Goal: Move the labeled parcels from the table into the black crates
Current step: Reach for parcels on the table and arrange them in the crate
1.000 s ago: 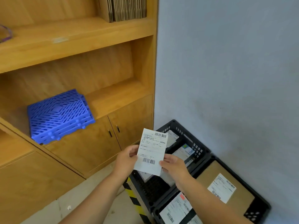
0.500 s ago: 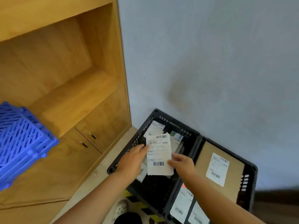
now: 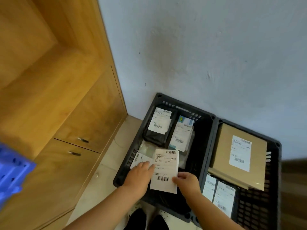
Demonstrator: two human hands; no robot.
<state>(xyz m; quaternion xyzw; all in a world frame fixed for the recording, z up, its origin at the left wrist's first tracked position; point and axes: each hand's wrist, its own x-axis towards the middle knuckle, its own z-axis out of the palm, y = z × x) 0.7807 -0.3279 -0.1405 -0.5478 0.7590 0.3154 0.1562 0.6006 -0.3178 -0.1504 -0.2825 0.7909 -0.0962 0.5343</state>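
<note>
A flat white parcel with a barcode label (image 3: pixel 165 170) is held low over the left black crate (image 3: pixel 201 130). My left hand (image 3: pixel 139 173) grips its left edge and my right hand (image 3: pixel 186 180) pinches its lower right edge. Inside that crate lie a black bag with a white label (image 3: pixel 158 128), a pale labelled packet (image 3: pixel 181 135) and another labelled parcel (image 3: pixel 138 159) under my left hand. The right black crate (image 3: pixel 274 163) holds a brown cardboard parcel (image 3: pixel 237 155) and two labelled parcels (image 3: pixel 221 195).
Both crates stand on the floor against a grey wall (image 3: pixel 207 55). A wooden cabinet with two handled doors (image 3: pixel 79 146) lies to the left, with a blue plastic crate (image 3: pixel 11 171) on it at the left edge. My feet (image 3: pixel 146 218) are just in front of the crates.
The view has tilted down and to the right. Both hands have lowered the white parcel from chest height down into the left crate.
</note>
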